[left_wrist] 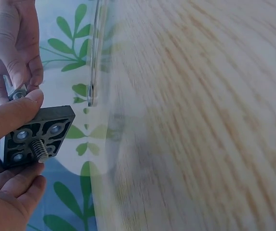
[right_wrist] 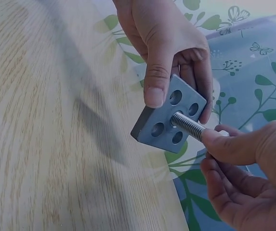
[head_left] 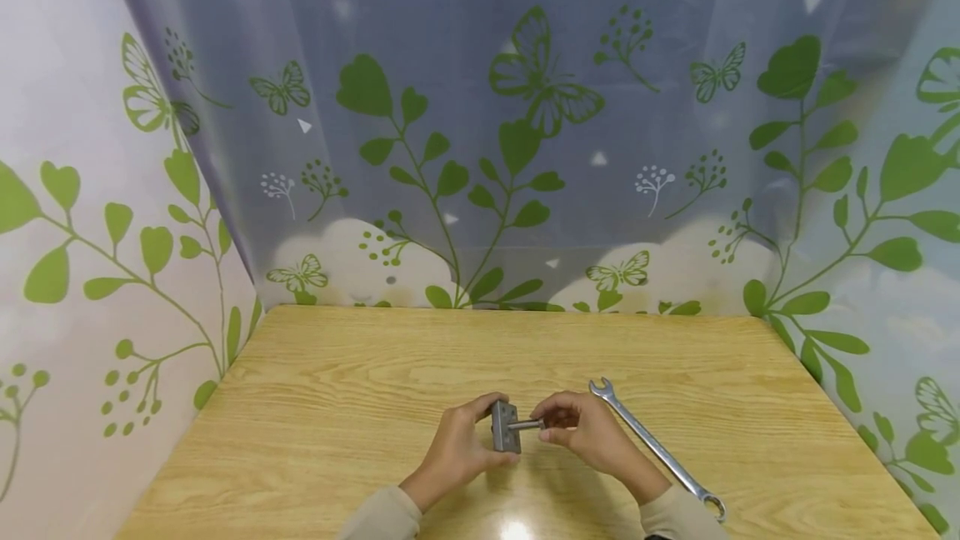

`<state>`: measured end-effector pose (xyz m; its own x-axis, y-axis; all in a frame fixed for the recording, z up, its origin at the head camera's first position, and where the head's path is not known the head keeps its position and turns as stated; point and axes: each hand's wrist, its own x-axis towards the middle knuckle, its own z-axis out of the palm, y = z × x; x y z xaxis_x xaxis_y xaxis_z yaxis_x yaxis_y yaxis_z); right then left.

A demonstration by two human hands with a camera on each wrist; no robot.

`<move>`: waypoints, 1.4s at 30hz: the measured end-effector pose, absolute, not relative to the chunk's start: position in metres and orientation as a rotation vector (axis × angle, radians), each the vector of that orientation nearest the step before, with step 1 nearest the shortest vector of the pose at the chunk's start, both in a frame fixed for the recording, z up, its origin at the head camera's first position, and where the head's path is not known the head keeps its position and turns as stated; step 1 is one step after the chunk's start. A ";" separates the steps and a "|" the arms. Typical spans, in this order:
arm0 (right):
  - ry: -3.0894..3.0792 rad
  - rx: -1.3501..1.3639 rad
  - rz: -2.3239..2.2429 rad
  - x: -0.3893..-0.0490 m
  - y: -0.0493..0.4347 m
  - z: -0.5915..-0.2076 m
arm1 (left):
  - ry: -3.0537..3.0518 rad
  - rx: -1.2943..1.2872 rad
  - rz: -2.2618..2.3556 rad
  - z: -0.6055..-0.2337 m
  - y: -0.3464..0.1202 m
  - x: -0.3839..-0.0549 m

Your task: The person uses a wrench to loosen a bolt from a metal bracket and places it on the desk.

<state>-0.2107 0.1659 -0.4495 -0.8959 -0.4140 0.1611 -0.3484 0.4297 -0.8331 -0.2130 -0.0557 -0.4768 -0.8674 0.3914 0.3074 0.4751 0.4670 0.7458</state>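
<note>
A square grey metal plate (head_left: 506, 427) with several round holes is gripped at its edges by my left hand (head_left: 462, 442), thumb on one edge and fingers on the opposite one. Through its middle hole runs a threaded bolt (right_wrist: 188, 126); the tip pokes out of the ribbed face in the left wrist view. My right hand (head_left: 588, 432) pinches the bolt's outer end between thumb and fingers, which hide most of the head. Both hands hold the pieces above the table. In the right wrist view the plate (right_wrist: 169, 115) tilts.
A long combination wrench (head_left: 656, 444) lies aslant on the wooden table (head_left: 360, 373), close beside my right hand and forearm. Curtains (head_left: 450, 190) printed with green leaves and butterflies hang behind the table and at both sides.
</note>
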 end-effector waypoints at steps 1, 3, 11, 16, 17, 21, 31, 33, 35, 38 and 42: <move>2.588 -0.700 -1.492 -0.211 0.166 -0.449 | -2.610 -0.774 -1.370 -0.477 -0.056 -0.213; 2.562 -0.699 -1.483 -0.211 0.166 -0.449 | -2.612 -0.776 -1.365 -0.477 -0.056 -0.213; 2.374 -0.500 -1.476 -0.210 0.166 -0.451 | -2.607 -0.789 -1.348 -0.479 -0.056 -0.211; 2.340 -0.443 -1.510 -0.208 0.165 -0.452 | -2.608 -0.776 -1.356 -0.479 -0.057 -0.210; 2.367 -0.462 -1.497 -0.208 0.165 -0.452 | -2.610 -0.773 -1.360 -0.478 -0.057 -0.210; 2.515 -0.558 -1.431 -0.208 0.164 -0.448 | -2.612 -0.777 -1.370 -0.476 -0.057 -0.210; 2.659 -0.708 -1.324 -0.209 0.166 -0.442 | -2.660 -0.805 -1.330 -0.475 -0.057 -0.211; 2.663 -0.717 -1.316 -0.209 0.167 -0.441 | -2.657 -0.809 -1.328 -0.475 -0.057 -0.212; 2.668 -0.724 -1.310 -0.209 0.167 -0.441 | -2.648 -0.808 -1.328 -0.475 -0.057 -0.212; 2.663 -0.725 -1.314 -0.209 0.167 -0.441 | -2.629 -0.805 -1.342 -0.476 -0.057 -0.212; 2.591 -0.700 -1.361 -0.210 0.169 -0.442 | -2.611 -0.793 -1.355 -0.477 -0.057 -0.212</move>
